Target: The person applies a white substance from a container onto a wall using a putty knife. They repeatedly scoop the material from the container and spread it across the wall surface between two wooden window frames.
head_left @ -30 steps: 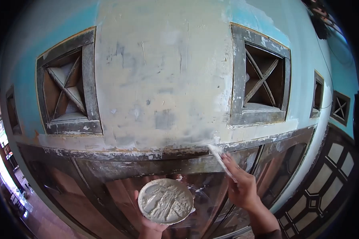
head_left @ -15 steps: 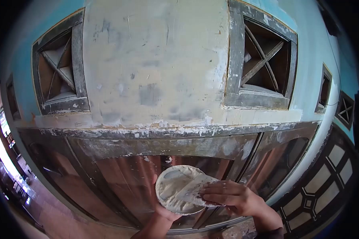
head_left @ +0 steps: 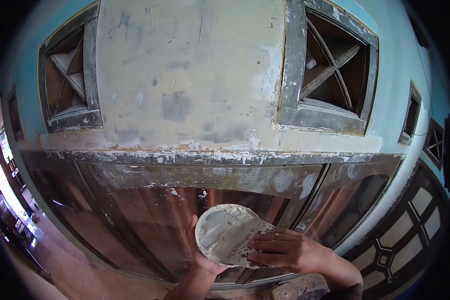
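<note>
My left hand [head_left: 206, 263] is wrapped round the side and underside of a round tub [head_left: 197, 239], tilted so its mouth faces me. Off-white putty [head_left: 224, 231] coats the inside, with a smoother greyish patch near the upper left. In my right hand [head_left: 287, 251] is a flat putty scraper [head_left: 254, 243], smeared with putty and worn along its surface. Its blade lies over the right side of the tub, against the putty. My right fingers press flat on top of the scraper; the thumb is hidden beneath.
Ahead stands a patched, cream wall [head_left: 185, 75] between two framed vents with crossed bars [head_left: 330, 70]. Below it runs a ledge with peeling paint [head_left: 200, 158], above dark wooden doors with glass panes [head_left: 145, 220]. A stained block-like surface [head_left: 300, 289] sits low, near my right forearm.
My right hand has drawn the scraper slightly down in the tub, and its blade now covers less of the putty. The view has shifted slightly.
</note>
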### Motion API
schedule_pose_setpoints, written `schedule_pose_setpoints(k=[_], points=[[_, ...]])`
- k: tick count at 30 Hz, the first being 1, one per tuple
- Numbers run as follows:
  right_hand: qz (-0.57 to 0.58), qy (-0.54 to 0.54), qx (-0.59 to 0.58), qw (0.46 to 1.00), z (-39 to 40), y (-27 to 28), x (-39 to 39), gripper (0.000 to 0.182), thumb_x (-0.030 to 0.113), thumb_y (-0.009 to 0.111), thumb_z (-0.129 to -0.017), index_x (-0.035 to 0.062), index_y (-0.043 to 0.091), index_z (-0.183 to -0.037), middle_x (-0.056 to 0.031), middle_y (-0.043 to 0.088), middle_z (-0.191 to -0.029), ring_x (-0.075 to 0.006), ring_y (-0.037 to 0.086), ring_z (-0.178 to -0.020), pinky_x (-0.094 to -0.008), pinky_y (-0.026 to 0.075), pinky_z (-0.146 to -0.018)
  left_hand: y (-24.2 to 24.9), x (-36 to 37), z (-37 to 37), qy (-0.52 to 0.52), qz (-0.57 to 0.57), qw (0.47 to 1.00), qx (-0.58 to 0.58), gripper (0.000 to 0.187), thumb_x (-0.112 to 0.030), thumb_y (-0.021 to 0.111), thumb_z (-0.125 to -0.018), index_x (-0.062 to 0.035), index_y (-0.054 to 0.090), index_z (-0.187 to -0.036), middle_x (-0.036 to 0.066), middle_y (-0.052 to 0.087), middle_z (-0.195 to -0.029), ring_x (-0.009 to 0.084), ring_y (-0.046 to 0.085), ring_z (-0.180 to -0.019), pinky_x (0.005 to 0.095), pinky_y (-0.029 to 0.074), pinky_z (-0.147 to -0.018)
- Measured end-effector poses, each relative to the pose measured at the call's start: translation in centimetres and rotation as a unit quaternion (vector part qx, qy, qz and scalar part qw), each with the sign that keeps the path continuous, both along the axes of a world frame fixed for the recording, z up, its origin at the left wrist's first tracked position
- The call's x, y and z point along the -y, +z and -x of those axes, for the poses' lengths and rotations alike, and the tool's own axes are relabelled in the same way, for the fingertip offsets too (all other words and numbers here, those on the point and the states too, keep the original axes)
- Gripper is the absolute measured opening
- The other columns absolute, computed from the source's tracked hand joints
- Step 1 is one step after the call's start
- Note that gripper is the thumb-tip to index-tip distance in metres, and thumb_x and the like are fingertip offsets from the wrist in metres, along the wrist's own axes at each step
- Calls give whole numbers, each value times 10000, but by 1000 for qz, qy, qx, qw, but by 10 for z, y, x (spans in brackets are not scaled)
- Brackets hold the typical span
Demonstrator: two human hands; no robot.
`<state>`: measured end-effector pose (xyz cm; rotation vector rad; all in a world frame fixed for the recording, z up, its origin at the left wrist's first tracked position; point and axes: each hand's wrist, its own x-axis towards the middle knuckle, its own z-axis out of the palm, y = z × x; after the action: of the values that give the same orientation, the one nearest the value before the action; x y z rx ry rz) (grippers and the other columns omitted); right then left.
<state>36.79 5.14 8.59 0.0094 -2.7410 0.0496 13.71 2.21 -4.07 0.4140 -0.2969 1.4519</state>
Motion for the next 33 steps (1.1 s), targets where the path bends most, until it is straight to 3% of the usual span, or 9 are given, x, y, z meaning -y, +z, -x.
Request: schedule_pose_setpoints(k=[12, 14, 18, 20, 21, 24, 30, 33], points=[[22, 6, -4, 1000, -16, -3, -14, 433, 177, 620, -874, 95, 656, -1298, -137, 656, -1292, -316, 639, -1186, -438, 499, -1030, -5, -8, -11, 57, 45, 997, -28, 809, -689, 293, -986, -56, 477, -1456, 197, 531, -1446, 402, 527, -1298, 554, 414, -1085], [26, -2, 5, 1000, -18, -3, -12, 433, 166, 629, -866, 97, 660, -1293, -137, 656, -1294, -318, 639, -1188, -436, 500, -1028, 4, -6, -16, 21, -12, 1000, -19, 804, -680, 290, -991, -47, 480, -1448, 199, 538, -1436, 397, 532, -1294, 549, 416, -1087], [30, 16, -39, 999, -4, 3, -19, 440, 128, 659, -828, 86, 671, -1267, -136, 661, -1284, -324, 637, -1193, -441, 504, -1025, 15, -3, -24, 33, 3, 999, 5, 797, -674, 294, -993, -42, 490, -1438, 194, 552, -1417, 394, 542, -1280, 544, 424, -1083], [22, 19, -62, 998, 2, 1, -21, 448, 118, 675, -810, 81, 676, -1256, -135, 663, -1279, -326, 636, -1193, -444, 507, -1021, 18, -5, -27, -52, -51, 997, 40, 791, -672, 300, -991, -49, 493, -1438, 188, 554, -1414, 391, 549, -1268, 538, 435, -1075], [20, 15, -52, 998, 4, -1, -23, 458, 97, 681, -791, 83, 679, -1249, -136, 663, -1278, -326, 636, -1194, -449, 509, -1019, 12, -7, -27, -57, -32, 996, 56, 897, -757, 294, -950, -48, 438, -1481, 216, 494, -1466, 394, 541, -1276, 548, 465, -1050], [17, 6, -36, 999, 1, -10, -26, 483, 56, 683, -758, 81, 684, -1240, -138, 663, -1275, -328, 635, -1195, -455, 512, -1016, 14, -7, -24, -75, -67, 994, 47, 898, -754, 292, -952, -46, 426, -1489, 214, 485, -1478, 398, 529, -1295, 546, 452, -1066], [40, 14, -47, 998, -4, -10, -29, 534, 12, 662, -730, 85, 679, -1258, -143, 662, -1274, -329, 626, -1214, -461, 505, -1028, 2, -14, -24, -44, -51, 998, 19, 914, -765, 284, -948, -49, 410, -1502, 212, 466, -1499, 410, 493, -1336, 560, 415, -1099], [35, 3, -31, 999, -8, -9, -26, 564, 17, 667, -709, 96, 678, -1267, -140, 660, -1282, -331, 616, -1231, -464, 500, -1036, 6, -12, -26, -56, -52, 995, 59, 907, -763, 291, -949, -53, 415, -1499, 208, 469, -1498, 414, 481, -1346, 565, 404, -1106]])
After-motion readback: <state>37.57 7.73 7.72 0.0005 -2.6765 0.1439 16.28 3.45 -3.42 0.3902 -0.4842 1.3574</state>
